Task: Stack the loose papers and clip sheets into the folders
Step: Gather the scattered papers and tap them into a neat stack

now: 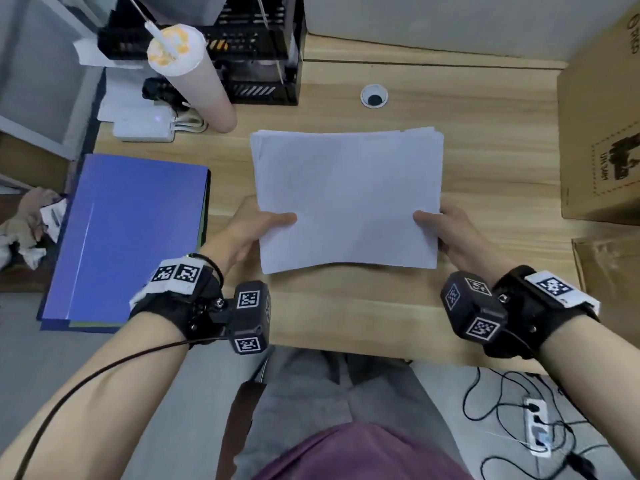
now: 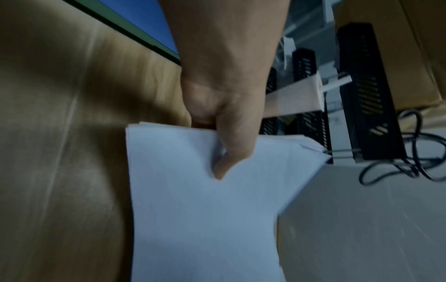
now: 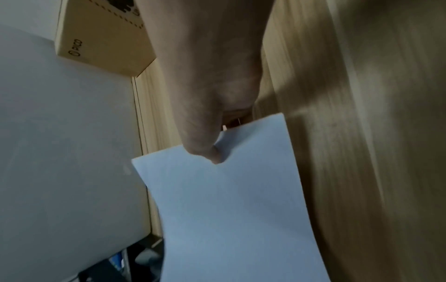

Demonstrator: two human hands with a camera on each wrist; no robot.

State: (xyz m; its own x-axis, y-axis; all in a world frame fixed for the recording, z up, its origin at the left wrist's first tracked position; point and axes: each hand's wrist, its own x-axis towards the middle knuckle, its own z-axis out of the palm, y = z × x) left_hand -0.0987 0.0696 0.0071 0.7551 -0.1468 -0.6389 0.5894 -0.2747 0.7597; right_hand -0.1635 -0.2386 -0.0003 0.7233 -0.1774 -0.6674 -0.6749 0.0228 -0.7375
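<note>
A stack of white paper sheets (image 1: 346, 199) is held over the middle of the wooden desk (image 1: 485, 140). My left hand (image 1: 256, 226) pinches its left edge, thumb on top and fingers hidden beneath. My right hand (image 1: 446, 230) pinches the right edge the same way. In the left wrist view the thumb of the left hand (image 2: 229, 145) presses onto the stack of sheets (image 2: 205, 209), whose far corners fan slightly. In the right wrist view the right hand (image 3: 205, 133) grips the sheets (image 3: 229, 209). A closed blue folder (image 1: 128, 237) lies to the left, with a green one showing under it.
A tall drink cup with a straw (image 1: 194, 77) stands behind the folder, beside a black mesh organiser (image 1: 256, 50). White power adapters (image 1: 145, 123) lie at the back left. Cardboard boxes (image 1: 602, 133) fill the right side. A cable hole (image 1: 374, 97) sits at the back.
</note>
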